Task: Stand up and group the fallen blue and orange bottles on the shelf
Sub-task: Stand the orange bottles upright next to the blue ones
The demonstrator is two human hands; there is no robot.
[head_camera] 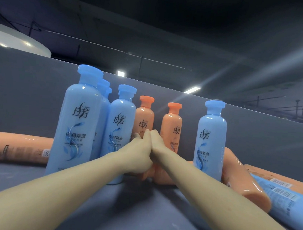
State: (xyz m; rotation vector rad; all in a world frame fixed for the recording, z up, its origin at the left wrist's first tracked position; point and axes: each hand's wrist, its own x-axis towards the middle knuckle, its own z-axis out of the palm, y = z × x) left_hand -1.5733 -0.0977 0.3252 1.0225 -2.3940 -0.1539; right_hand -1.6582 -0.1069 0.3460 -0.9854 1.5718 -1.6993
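Two orange bottles stand upright at the shelf's back wall. My left hand grips the lower part of the left orange bottle, fingers curled round its left side. Pressed against that hand, my right hand curls on the same bottle's right side, just left of the other upright orange bottle. Several blue bottles stand grouped on the left, and one blue bottle stands alone on the right. An orange bottle lies under my wrists.
Fallen bottles lie on the grey shelf: an orange one at far left, two orange ones and a blue one at right. A grey back panel closes the shelf behind.
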